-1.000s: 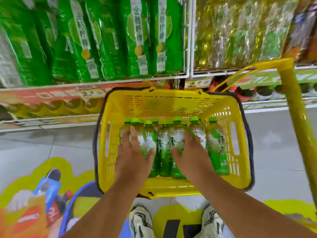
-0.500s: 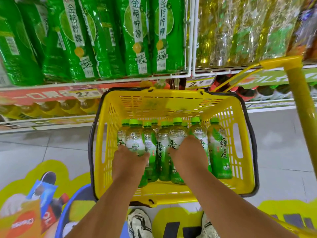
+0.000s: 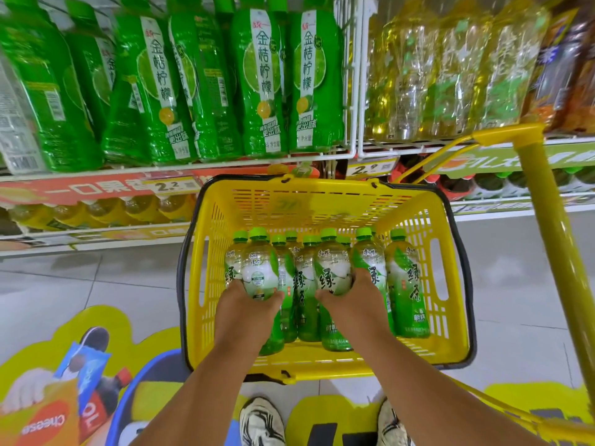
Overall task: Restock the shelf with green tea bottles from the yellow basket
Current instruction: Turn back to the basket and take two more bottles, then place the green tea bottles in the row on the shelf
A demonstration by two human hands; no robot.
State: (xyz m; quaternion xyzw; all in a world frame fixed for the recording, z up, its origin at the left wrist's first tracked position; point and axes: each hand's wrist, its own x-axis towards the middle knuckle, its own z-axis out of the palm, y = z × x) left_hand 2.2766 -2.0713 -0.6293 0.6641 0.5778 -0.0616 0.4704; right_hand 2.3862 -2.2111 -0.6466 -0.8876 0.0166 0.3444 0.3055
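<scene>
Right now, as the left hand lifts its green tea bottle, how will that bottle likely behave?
The green tea bottle looks full, so probably heavy for its size. Its smooth, glossy label may be slippery in the left hand. Being tall and narrow, it could tip if set down carelessly.

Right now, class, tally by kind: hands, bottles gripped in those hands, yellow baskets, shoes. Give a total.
Hands: 2 (left hand, right hand)
Gripped bottles: 2 (left bottle, right bottle)
Yellow basket: 1
Shoes: 2 (left shoe, right shoe)
Total: 7
</scene>
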